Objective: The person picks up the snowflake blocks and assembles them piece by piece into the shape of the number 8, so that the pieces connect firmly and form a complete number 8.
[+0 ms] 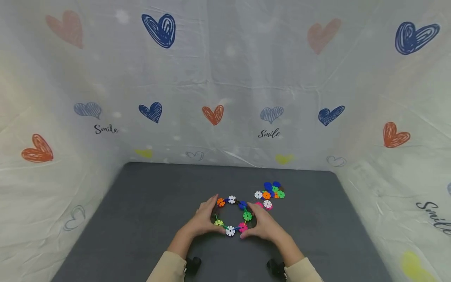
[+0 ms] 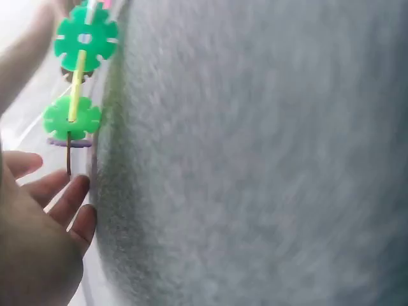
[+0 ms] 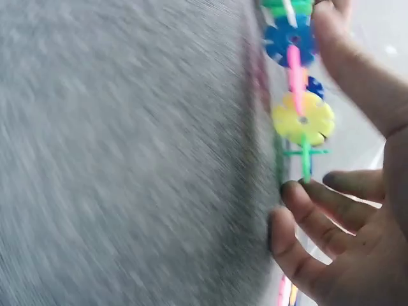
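Note:
A ring of linked plastic snowflake discs [image 1: 248, 216] lies on the dark table, in orange, white, blue, green, pink and yellow. From the left my left hand [image 1: 202, 221] cups it, index finger near the orange disc [image 1: 220, 202] and thumb by the lower white disc [image 1: 230, 231]. On the opposite side curves my right hand [image 1: 266, 224], its thumb near the pink disc [image 1: 242, 227]. Loosely bent fingers touch or nearly touch the discs in both wrist views, around a light green disc [image 2: 72, 118] and a yellow disc [image 3: 303, 118].
Behind my right hand lies a heap of loose snowflake discs [image 1: 267, 194], in blue, orange, green, white and pink. The dark table [image 1: 158, 188] is bordered by a pale curtain [image 1: 232, 145] printed with hearts.

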Demonstrator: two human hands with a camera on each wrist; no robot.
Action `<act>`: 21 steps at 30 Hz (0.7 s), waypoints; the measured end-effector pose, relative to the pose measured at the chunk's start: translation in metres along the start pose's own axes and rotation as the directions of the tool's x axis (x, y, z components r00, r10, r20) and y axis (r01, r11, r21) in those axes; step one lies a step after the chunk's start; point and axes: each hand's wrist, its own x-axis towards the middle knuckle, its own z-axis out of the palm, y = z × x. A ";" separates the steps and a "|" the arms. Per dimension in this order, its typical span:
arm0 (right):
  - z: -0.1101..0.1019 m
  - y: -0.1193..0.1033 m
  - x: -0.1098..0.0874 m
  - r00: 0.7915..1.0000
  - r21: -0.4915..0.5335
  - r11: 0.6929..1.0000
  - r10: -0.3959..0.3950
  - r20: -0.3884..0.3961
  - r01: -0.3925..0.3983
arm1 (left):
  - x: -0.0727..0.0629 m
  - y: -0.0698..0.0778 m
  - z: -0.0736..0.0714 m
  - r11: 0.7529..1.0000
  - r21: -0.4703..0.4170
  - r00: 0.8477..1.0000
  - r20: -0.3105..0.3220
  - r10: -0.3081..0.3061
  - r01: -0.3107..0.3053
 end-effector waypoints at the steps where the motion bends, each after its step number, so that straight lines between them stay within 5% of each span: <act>1: 0.002 0.000 0.001 1.000 -0.008 1.000 -0.001 0.001 0.001 | 0.001 0.001 -0.001 1.000 0.001 0.999 0.041 0.018 -0.018; 5: 0.009 -0.004 0.002 1.000 -0.032 0.999 -0.003 -0.013 0.002 | 0.007 0.006 -0.004 0.999 0.025 0.994 0.102 0.045 -0.048; 15: 0.008 -0.006 0.003 0.999 -0.025 0.999 -0.033 -0.016 0.033 | 0.007 0.007 -0.006 0.999 0.028 0.997 0.073 0.016 -0.019; 21: -0.010 0.007 -0.001 0.986 0.024 1.000 -0.011 -0.165 0.015 | -0.003 0.012 -0.004 0.982 -0.068 0.983 -0.077 0.169 -0.174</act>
